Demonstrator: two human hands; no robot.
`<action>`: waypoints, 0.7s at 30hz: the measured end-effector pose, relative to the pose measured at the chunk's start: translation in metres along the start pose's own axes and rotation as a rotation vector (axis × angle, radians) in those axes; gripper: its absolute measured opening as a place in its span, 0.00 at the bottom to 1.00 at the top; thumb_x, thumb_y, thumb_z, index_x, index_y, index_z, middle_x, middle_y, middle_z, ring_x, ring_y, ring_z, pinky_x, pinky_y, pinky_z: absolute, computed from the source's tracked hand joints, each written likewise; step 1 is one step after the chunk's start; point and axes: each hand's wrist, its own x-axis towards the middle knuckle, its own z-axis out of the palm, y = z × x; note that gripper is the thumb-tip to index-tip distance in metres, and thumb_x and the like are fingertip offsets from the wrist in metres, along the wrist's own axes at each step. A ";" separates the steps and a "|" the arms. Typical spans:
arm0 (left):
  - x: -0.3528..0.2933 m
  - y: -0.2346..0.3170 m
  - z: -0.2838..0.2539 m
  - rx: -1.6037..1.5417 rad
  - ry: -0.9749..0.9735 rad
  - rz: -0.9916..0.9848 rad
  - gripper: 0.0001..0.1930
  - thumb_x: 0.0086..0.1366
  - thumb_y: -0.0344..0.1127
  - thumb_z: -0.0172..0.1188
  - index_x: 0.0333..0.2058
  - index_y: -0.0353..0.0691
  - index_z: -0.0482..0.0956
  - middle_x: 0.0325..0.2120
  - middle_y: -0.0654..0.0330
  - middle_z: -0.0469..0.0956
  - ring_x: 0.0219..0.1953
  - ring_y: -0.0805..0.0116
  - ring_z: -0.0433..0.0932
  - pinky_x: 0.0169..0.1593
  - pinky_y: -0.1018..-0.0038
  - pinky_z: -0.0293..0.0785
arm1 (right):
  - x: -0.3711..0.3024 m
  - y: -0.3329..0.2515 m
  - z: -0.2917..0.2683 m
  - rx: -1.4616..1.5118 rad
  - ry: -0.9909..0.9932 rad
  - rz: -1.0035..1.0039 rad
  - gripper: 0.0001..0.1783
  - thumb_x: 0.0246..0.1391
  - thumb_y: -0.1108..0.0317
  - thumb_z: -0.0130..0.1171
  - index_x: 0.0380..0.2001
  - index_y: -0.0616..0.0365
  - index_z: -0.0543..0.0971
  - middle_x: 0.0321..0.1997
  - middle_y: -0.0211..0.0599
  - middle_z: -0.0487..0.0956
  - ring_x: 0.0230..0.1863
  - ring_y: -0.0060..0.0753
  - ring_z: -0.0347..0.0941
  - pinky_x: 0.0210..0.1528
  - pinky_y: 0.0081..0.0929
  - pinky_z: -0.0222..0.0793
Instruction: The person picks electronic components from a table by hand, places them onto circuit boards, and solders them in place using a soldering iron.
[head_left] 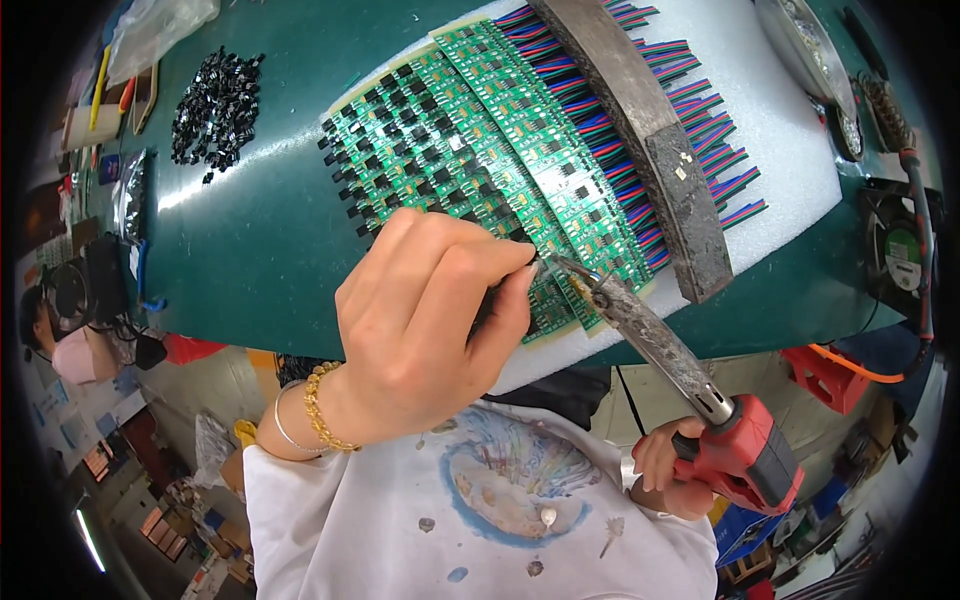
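Observation:
My left hand, with bracelets at its wrist, is closed in a pinch over the lower part of a green circuit board panel. What its fingertips hold is hidden or too small to make out. Small black components stand in rows on the left part of the boards, some right beside those fingers. Wrapped round the red and black grip of a soldering gun is my right hand. The gun's metal barrel slants up and left, and its tip comes close to my left fingertips at the boards.
A heavy grey metal bar lies across red, blue, green and black wires along the boards. White foam lies beneath them. Loose black components are heaped at far left. A fan and a metal bowl stand at right.

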 end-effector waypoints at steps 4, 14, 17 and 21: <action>0.001 -0.003 0.002 -0.003 0.002 0.008 0.12 0.46 0.15 0.64 0.32 0.32 0.77 0.23 0.57 0.75 0.23 0.64 0.73 0.27 0.72 0.67 | 0.037 -0.015 0.015 0.572 0.128 0.017 0.44 0.46 0.38 0.63 0.55 0.63 0.64 0.15 0.26 0.72 0.15 0.26 0.71 0.21 0.26 0.70; 0.001 -0.002 0.001 0.009 -0.002 0.006 0.13 0.46 0.16 0.64 0.32 0.33 0.77 0.23 0.57 0.75 0.23 0.63 0.72 0.27 0.73 0.67 | 0.028 -0.014 0.018 0.598 0.206 0.125 0.37 0.46 0.39 0.64 0.46 0.60 0.68 0.15 0.26 0.72 0.14 0.26 0.70 0.20 0.23 0.67; 0.001 -0.001 0.003 0.003 -0.001 0.009 0.13 0.46 0.15 0.64 0.32 0.33 0.77 0.23 0.57 0.75 0.23 0.64 0.72 0.27 0.73 0.67 | 0.025 -0.012 0.011 0.652 0.183 0.106 0.35 0.47 0.39 0.64 0.43 0.59 0.68 0.14 0.26 0.71 0.13 0.27 0.70 0.19 0.25 0.68; 0.001 -0.002 0.000 -0.001 0.008 0.007 0.13 0.46 0.15 0.64 0.32 0.33 0.77 0.23 0.57 0.74 0.23 0.64 0.72 0.27 0.73 0.66 | 0.030 -0.018 0.001 0.429 0.034 0.121 0.40 0.48 0.40 0.62 0.50 0.64 0.66 0.12 0.26 0.70 0.11 0.26 0.68 0.17 0.24 0.67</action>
